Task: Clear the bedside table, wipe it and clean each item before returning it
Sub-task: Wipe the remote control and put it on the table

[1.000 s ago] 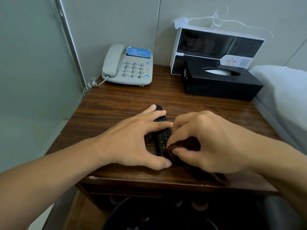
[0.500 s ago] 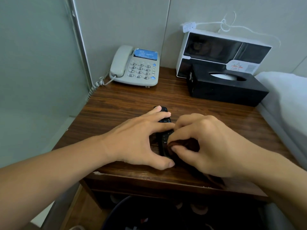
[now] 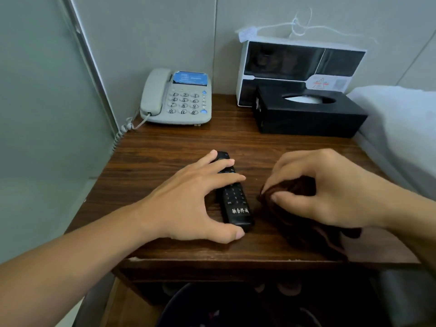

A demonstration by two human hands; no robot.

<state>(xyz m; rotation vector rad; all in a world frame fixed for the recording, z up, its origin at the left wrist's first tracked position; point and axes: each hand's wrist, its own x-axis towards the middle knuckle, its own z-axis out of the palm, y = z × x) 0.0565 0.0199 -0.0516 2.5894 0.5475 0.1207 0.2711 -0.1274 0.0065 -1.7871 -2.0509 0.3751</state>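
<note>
A black remote control (image 3: pixel 236 201) lies lengthwise on the dark wooden bedside table (image 3: pixel 165 152). My left hand (image 3: pixel 188 201) rests over it, its straight fingers pressing on the far half and its thumb beside the near end. To the right of the remote, my right hand (image 3: pixel 330 192) grips a bunched dark brown cloth (image 3: pixel 304 232), which lies on the table top and does not touch the remote.
A beige corded phone (image 3: pixel 179 97) sits at the back left. A black tissue box (image 3: pixel 306 116) stands at the back right in front of a white and black box (image 3: pixel 295 62). White bedding (image 3: pixel 401 119) borders the right side. A dark bin (image 3: pixel 212 308) is below the table.
My right hand has drawn the cloth off the remote to the right, uncovering its near half. My left hand stays on the remote.
</note>
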